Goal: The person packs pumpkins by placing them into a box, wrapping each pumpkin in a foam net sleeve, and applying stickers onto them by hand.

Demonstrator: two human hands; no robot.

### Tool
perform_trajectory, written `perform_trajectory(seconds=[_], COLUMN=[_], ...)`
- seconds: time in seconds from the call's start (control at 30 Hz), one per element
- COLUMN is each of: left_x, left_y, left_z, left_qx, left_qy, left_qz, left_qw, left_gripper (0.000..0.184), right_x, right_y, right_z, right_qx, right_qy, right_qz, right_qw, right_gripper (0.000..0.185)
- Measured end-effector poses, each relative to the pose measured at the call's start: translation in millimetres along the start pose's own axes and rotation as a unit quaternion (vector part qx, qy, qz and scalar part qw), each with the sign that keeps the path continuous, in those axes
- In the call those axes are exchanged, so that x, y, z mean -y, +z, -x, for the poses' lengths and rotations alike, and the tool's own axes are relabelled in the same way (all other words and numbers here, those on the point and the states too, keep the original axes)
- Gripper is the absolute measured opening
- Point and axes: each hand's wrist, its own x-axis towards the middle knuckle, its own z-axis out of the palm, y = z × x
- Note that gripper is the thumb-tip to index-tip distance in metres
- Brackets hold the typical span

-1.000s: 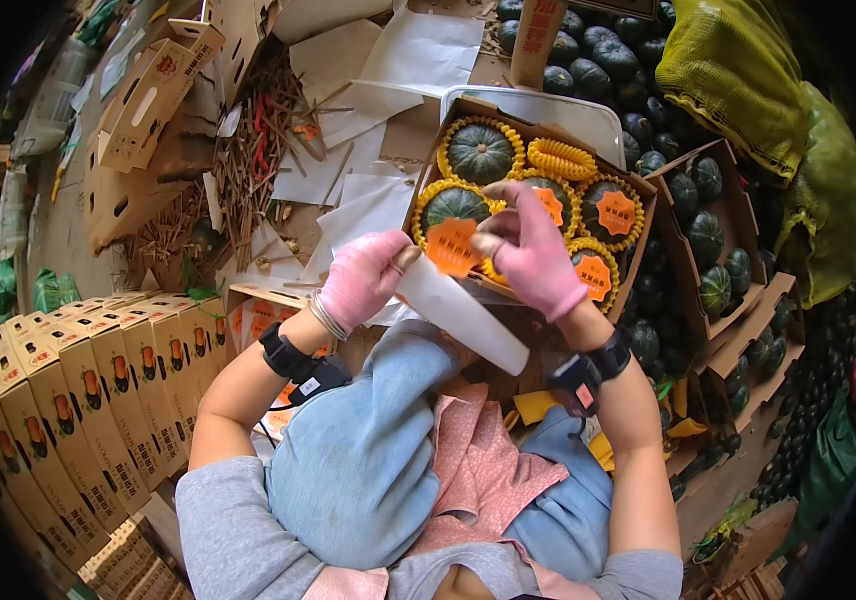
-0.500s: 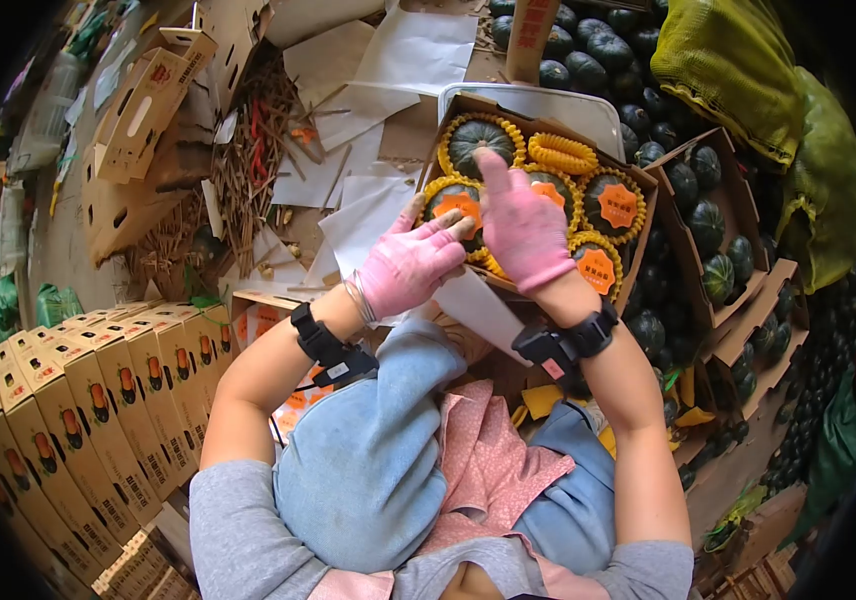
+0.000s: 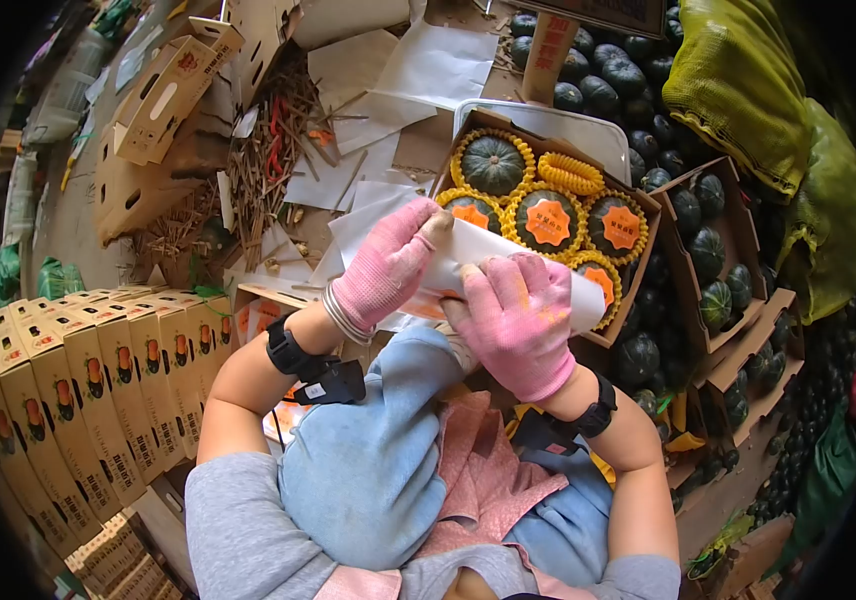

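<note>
In my left hand, gloved in pink, the fingers pinch the upper left end of a white backing sheet. My right hand, also pink-gloved, bends its fingers over the sheet's lower middle and presses on it. An orange edge shows beneath the sheet between the hands. Just beyond is an open cardboard box of green squashes in yellow foam nets. Orange labels lie on several of them, such as the middle squash; the top left squash shows no label. An empty-looking foam net sits at the box's top.
Upright printed cartons stand in rows at the left. More boxes of squash and loose squashes lie at the right, beside yellow-green mesh sacks. White papers and dry stems cover the floor ahead.
The orange label from my right hand now lies on the left squash. My right hand has drawn back from the box onto the white sheet, which both hands have raised and turned across the box's near edge.
</note>
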Motion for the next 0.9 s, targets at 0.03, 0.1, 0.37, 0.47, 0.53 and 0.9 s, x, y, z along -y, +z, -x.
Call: perform_trajectory(seconds=[0.03,0.1,0.37,0.47,0.53,0.9], left_x=[-1.3,-10.0,2.0,57.9,86.1,150.7], left_y=[1.3,-1.9,-31.0,-104.0,-166.0,-267.7], left_z=[2.0,3.4,-9.2,-4.3,28.3,237.1], left_qx=[-0.003,0.013,-0.006,-0.166,-0.175,-0.217], left_qy=[-0.018,-0.083,-0.126,-0.044,-0.05,-0.334], left_qz=[0.053,0.11,0.088,-0.003,-0.059,-0.442], left_qw=[0.998,0.99,0.988,0.985,0.982,0.804], left_gripper=[0.022,0.019,0.025,0.024,0.021,0.021], right_x=[-2.6,-6.9,-10.3,-37.8,-80.2,-136.0], right_y=[-1.9,-9.1,-23.0,-22.8,-7.0,100.3], right_z=[-0.3,-0.6,-15.6,-35.1,-59.9,-75.1], right_qx=[-0.006,-0.016,0.0,0.027,0.066,0.188], right_qy=[-0.022,-0.064,-0.151,0.11,0.281,0.332], right_qz=[-0.002,-0.005,-0.301,-0.611,-0.494,-0.131], right_qw=[1.0,0.998,0.942,0.784,0.82,0.915], right_gripper=[0.029,0.025,0.02,0.019,0.038,0.024])
